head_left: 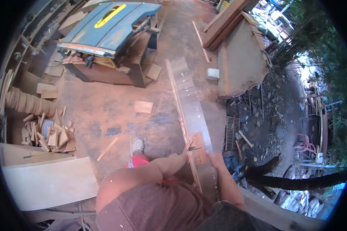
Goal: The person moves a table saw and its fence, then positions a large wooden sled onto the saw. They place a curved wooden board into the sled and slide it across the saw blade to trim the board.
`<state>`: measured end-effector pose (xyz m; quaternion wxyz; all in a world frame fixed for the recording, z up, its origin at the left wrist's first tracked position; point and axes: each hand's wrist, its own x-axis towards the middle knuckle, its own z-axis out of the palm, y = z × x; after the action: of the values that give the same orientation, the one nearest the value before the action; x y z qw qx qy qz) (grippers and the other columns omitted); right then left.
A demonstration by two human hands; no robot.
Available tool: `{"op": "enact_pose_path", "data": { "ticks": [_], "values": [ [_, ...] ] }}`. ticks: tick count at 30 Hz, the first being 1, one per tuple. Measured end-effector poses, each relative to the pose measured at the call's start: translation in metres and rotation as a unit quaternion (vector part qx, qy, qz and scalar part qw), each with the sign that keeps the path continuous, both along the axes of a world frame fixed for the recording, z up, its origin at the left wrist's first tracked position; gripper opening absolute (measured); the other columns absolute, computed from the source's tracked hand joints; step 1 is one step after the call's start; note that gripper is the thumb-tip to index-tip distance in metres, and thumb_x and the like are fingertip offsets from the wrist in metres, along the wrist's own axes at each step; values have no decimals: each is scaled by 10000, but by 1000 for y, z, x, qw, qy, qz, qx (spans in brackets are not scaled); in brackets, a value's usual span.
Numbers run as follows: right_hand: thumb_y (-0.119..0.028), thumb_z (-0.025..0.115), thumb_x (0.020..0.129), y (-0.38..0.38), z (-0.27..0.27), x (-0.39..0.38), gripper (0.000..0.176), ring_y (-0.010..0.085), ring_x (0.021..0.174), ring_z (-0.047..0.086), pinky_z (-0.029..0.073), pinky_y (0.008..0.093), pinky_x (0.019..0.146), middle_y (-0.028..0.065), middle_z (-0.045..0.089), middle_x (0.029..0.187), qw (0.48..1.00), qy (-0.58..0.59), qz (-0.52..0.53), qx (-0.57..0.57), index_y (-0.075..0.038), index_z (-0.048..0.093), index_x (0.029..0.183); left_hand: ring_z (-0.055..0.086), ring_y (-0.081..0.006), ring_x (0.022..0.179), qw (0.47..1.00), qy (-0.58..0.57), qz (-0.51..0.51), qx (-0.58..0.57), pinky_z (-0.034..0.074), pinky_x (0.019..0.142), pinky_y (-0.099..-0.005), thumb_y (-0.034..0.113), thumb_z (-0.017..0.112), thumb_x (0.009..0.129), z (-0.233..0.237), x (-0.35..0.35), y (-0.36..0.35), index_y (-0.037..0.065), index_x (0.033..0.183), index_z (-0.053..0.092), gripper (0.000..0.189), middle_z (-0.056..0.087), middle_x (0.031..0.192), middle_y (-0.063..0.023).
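Observation:
A long, shiny grey panel [192, 104] runs away in front of my body. A narrow wooden strip [177, 102] with red and white marks lines its left side. On the near half sits a reddish-brown wooden plate [198, 154], with a small dark spiky piece [193, 147] at its left edge. My left hand [187, 153] grips the strip side beside this plate; its fingers are mostly hidden. My right hand [214, 157] holds the panel's right edge, with the fingers partly out of sight below.
A blue table saw [115, 29] stands ahead left. Wood offcuts [50, 133] and a pale sheet [50, 184] lie at left. A small wooden board [143, 107] and a thin stick [107, 149] lie on the floor. At right are a large slab [239, 57], a white block [212, 74] and a grate [232, 133].

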<state>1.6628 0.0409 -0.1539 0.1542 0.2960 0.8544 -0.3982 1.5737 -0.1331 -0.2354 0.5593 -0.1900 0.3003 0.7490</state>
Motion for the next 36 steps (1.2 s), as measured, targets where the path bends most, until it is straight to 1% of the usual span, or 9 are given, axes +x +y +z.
{"op": "enact_pose_path", "data": {
  "ticks": [2,5,11,16,20,22,25,29,36],
  "values": [
    [-454,628,870,0,-13,10,545,267,915,679,503,401,774,249,695,894,999,12,-15,-29,74,677,995,450,-289,1285,1000,-25,8,5,433,1022,-479,570,286,983,-8,11,-2,62,1438,347,684,427,1409,-192],
    [-524,604,858,3,-21,13,596,363,958,671,492,418,820,276,682,904,985,-171,-10,-7,51,687,989,468,-289,1271,998,-58,15,10,442,1014,-478,564,290,985,-15,17,-7,58,1429,361,677,445,1394,-192],
    [-480,610,872,-10,-9,-6,561,319,994,671,497,394,847,258,689,959,989,-148,-20,-17,45,666,1060,502,-291,1243,993,-118,8,12,459,998,-478,551,297,987,-26,-7,-12,50,1412,389,663,482,1363,-193],
    [-471,615,874,-12,18,-97,545,262,863,682,501,387,773,236,690,870,970,-240,-35,-10,51,669,1021,531,-292,1219,989,-142,-14,34,473,985,-478,540,304,989,-26,-70,-10,43,1397,412,652,512,1338,-194],
    [-470,615,880,-34,63,-172,544,234,808,669,499,381,735,205,693,834,993,-109,-20,44,63,673,972,554,-292,1200,985,-147,-28,86,485,974,-478,532,308,991,-18,-126,-15,38,1385,431,644,537,1318,-195],
    [-504,622,855,-46,96,-221,599,363,868,687,508,416,761,302,663,852,994,-96,-45,13,83,669,965,575,-289,1157,978,-144,-10,148,497,952,-474,515,319,989,-22,-151,-5,34,1354,453,619,560,1274,-183],
    [-489,622,861,-47,113,-248,584,361,874,684,505,414,770,293,670,866,993,-95,-51,46,81,667,983,639,-277,1029,936,-152,46,314,535,887,-463,467,349,985,-36,-169,29,24,1263,521,551,631,1142,-149],
    [-445,644,856,-60,147,-276,535,368,863,680,505,407,773,271,679,875,991,-24,-39,125,67,666,1013,651,-273,998,901,-148,80,400,538,873,-461,457,359,981,3,-204,33,23,1239,537,536,647,1109,-137],
    [-405,694,828,-187,290,-316,505,415,875,667,512,452,741,293,664,871,975,27,-39,216,56,657,1032,617,-274,1039,881,-114,120,444,503,903,-464,482,361,971,100,-238,-4,30,1262,514,559,620,1147,-134]
  ]
}}
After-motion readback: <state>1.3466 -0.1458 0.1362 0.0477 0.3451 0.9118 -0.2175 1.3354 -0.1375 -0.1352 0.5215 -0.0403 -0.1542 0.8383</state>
